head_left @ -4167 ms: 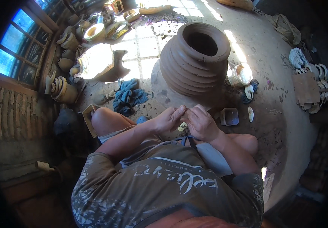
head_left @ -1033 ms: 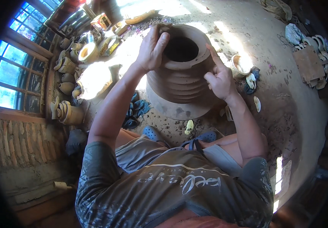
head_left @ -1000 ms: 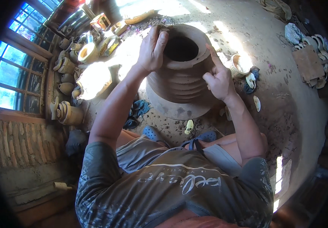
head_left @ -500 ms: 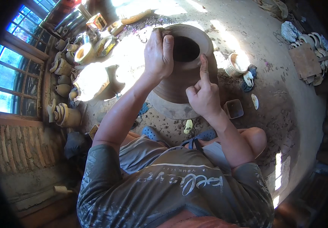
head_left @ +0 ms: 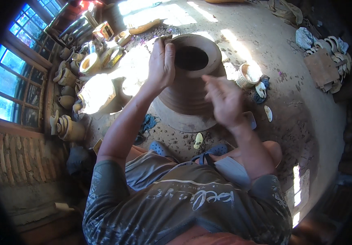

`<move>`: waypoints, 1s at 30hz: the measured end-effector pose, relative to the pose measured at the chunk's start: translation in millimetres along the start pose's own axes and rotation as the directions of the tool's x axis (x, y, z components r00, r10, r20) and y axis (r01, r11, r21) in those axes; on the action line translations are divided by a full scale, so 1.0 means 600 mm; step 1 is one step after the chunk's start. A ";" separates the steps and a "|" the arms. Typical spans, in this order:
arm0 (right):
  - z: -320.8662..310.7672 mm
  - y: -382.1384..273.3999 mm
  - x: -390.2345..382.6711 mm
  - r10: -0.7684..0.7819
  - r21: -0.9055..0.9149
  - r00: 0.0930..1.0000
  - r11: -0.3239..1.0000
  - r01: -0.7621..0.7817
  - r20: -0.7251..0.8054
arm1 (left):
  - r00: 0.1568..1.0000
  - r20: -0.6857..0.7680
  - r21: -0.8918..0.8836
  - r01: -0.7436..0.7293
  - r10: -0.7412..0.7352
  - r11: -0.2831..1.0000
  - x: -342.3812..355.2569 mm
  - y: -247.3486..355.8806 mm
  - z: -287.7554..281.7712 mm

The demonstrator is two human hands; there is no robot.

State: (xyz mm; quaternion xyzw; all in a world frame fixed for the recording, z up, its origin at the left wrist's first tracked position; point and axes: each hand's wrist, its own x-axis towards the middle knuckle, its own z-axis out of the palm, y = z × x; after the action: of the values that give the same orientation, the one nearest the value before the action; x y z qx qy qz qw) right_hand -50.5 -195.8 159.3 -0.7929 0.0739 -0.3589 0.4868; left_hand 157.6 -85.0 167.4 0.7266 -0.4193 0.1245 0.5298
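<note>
A large brown ribbed clay pot [head_left: 186, 96] stands on a round base on the dirt floor in front of me. My left hand [head_left: 161, 65] reaches out to its far left side, with the palm on the outer wall and the fingers curled over the rim. Off the pot's near right side, my right hand [head_left: 223, 100] is blurred in the air with its fingers spread and nothing in it. My knees and a grey shirt fill the lower part of the view.
A small cream bucket [head_left: 247, 75] and white scraps lie right of the pot. Blue sandals [head_left: 159, 147] and a yellowish lump [head_left: 198, 140] sit near my legs. Several clay pots [head_left: 67, 128] line the window wall at left. A board with white pieces [head_left: 321, 67] lies far right.
My right hand has come off the pot's right wall and swung back toward me, now blurred. My left hand stays at the rim. The view has tilted slightly.
</note>
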 end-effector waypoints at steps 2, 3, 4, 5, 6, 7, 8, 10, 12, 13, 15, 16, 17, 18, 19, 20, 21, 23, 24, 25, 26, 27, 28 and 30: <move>-0.043 0.001 0.038 -0.025 -0.142 1.000 0.990 0.023 -0.018 | 0.999 0.033 -0.071 -0.011 0.014 0.997 -0.001 0.005 0.002; -0.059 0.001 0.053 -0.021 -0.173 1.000 0.985 0.020 -0.006 | 1.000 0.025 -0.059 -0.014 0.016 0.998 -0.004 0.006 0.007; -0.074 0.016 0.065 0.028 -0.148 0.999 0.989 -0.024 0.023 | 1.000 0.017 -0.049 -0.023 0.024 0.999 -0.004 0.007 0.012; -0.088 0.030 0.077 0.076 -0.125 0.996 0.990 -0.069 0.051 | 0.999 0.010 -0.038 -0.032 0.032 0.999 -0.003 0.007 0.017; -0.099 0.036 0.089 0.124 -0.128 0.989 0.985 -0.113 0.081 | 0.999 -0.017 -0.023 -0.045 0.045 0.999 -0.007 0.006 0.021; -0.109 0.039 0.101 0.171 -0.133 0.979 0.979 -0.156 0.111 | 0.999 -0.026 -0.020 -0.044 0.043 0.999 -0.008 0.006 0.022; -0.114 0.041 0.113 0.218 -0.140 0.966 0.970 -0.199 0.139 | 0.999 -0.034 -0.018 -0.042 0.041 0.999 -0.009 0.005 0.022; -0.118 0.042 0.132 0.172 -0.141 0.964 0.979 -0.145 0.201 | 0.998 -0.045 -0.006 -0.036 0.036 0.999 -0.012 0.007 0.025; -0.123 0.052 0.151 0.139 -0.232 0.957 0.969 -0.079 0.254 | 0.998 -0.054 0.014 -0.030 0.031 0.999 -0.014 0.009 0.026; -0.128 0.052 0.154 0.178 -0.225 0.946 0.967 -0.118 0.270 | 0.998 -0.052 0.016 -0.021 0.022 1.000 -0.014 0.010 0.027; -0.134 0.048 0.163 0.253 -0.208 0.918 0.958 -0.195 0.305 | 0.999 -0.048 0.022 -0.003 0.004 1.000 -0.015 0.012 0.026; -0.134 0.054 0.163 0.145 -0.213 0.944 0.974 -0.082 0.295 | 0.999 -0.049 0.023 -0.007 0.008 1.000 -0.015 0.011 0.027; -0.133 0.061 0.162 0.033 -0.219 0.958 0.975 0.031 0.285 | 0.999 -0.050 0.022 -0.010 0.011 1.000 -0.015 0.011 0.028; -0.131 0.064 0.161 -0.077 -0.226 0.958 0.964 0.143 0.276 | 0.999 -0.050 0.021 -0.012 0.014 1.000 -0.016 0.011 0.028; -0.131 0.063 0.160 -0.038 -0.238 0.953 0.965 0.114 0.299 | 0.999 -0.048 0.029 -0.007 0.009 1.000 -0.016 0.010 0.028; -0.131 0.057 0.160 0.001 -0.251 0.947 0.964 0.084 0.321 | 0.999 -0.046 0.036 -0.002 0.004 0.999 -0.016 0.010 0.028; -0.132 0.051 0.160 0.042 -0.265 0.939 0.963 0.053 0.342 | 0.999 -0.041 0.043 0.003 -0.001 0.999 -0.017 0.011 0.027; -0.132 0.026 0.168 0.176 -0.390 0.891 0.921 0.000 0.417 | 0.998 -0.059 0.022 0.003 -0.002 1.000 -0.018 0.018 0.026; -0.131 0.016 0.171 0.245 -0.452 0.862 0.892 -0.021 0.444 | 0.998 -0.067 0.010 0.000 0.001 1.000 -0.018 0.021 0.026; -0.129 0.012 0.167 0.253 -0.466 0.858 0.884 -0.017 0.448 | 0.998 -0.064 0.034 0.005 -0.003 0.999 -0.017 0.022 0.026; -0.127 0.007 0.161 0.261 -0.481 0.853 0.877 -0.014 0.452 | 0.998 -0.061 0.056 0.010 -0.007 0.998 -0.017 0.023 0.026; -0.123 0.004 0.154 0.267 -0.492 0.847 0.871 -0.008 0.459 | 0.998 -0.059 0.084 0.016 -0.011 0.996 -0.017 0.022 0.024; -0.117 0.001 0.146 0.261 -0.473 0.844 0.881 -0.009 0.469 | 0.998 -0.055 0.100 0.024 -0.018 0.995 -0.017 0.020 0.025; -0.105 -0.009 0.127 0.247 -0.437 0.840 0.899 -0.013 0.483 | 0.999 -0.043 0.130 0.034 -0.028 0.991 -0.014 0.017 0.027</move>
State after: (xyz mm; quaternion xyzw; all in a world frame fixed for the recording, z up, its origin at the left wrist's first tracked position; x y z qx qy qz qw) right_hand -36.2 -273.7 218.7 -0.9386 0.0672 -0.0687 0.3313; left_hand 140.7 -96.2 162.5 0.7635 -0.3878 0.1585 0.4915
